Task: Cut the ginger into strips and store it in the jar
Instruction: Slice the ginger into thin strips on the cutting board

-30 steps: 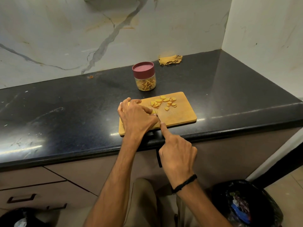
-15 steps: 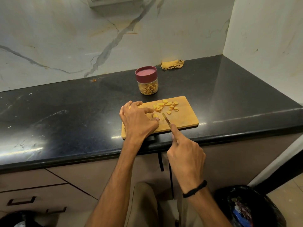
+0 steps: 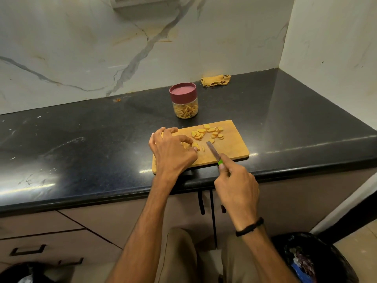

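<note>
A wooden cutting board lies on the black counter near its front edge. Several ginger slices are scattered over its far middle. My left hand rests on the board's left part, fingers curled over a few ginger pieces. My right hand grips a small knife with a green handle; its blade lies over the board, just right of the left hand. A clear jar with a maroon lid, partly filled with ginger strips, stands behind the board.
A crumpled yellow cloth lies at the back against the marble wall. The side wall closes the counter on the right. Drawers and cabinet doors sit below, and a black bin stands at the lower right.
My right hand has drawn the knife away to the right of my left hand, so the blade now shows over the board. The view has tilted down slightly.
</note>
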A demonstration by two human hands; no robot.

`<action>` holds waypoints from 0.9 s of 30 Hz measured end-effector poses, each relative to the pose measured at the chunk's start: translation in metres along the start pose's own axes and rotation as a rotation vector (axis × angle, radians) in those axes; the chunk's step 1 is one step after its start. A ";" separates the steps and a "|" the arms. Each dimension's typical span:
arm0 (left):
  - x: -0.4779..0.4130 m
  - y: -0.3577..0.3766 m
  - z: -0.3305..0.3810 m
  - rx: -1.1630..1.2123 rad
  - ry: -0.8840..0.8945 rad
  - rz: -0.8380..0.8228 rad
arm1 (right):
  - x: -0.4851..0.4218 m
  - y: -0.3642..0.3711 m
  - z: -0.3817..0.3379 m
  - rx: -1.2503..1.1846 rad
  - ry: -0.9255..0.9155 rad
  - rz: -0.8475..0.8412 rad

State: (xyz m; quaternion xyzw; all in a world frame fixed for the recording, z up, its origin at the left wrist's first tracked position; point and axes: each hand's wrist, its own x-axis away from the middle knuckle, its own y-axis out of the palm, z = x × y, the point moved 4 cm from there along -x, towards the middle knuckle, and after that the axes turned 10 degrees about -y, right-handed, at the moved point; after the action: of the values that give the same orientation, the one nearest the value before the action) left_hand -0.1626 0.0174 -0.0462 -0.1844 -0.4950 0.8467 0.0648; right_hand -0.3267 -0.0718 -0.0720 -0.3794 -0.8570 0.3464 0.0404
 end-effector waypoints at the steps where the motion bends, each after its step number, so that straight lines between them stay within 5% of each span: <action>1: 0.000 0.000 0.000 -0.003 -0.002 -0.001 | 0.000 -0.001 0.002 -0.022 0.009 0.008; 10: -0.001 0.002 -0.001 -0.004 -0.015 -0.009 | 0.002 -0.010 0.002 -0.108 -0.043 0.092; 27: 0.000 0.002 0.002 0.019 0.007 0.015 | -0.008 0.015 -0.033 0.253 -0.191 -0.058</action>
State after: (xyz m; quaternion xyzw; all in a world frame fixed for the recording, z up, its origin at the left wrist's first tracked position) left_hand -0.1635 0.0148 -0.0469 -0.1907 -0.4852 0.8511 0.0619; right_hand -0.3009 -0.0515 -0.0548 -0.3116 -0.8171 0.4848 0.0163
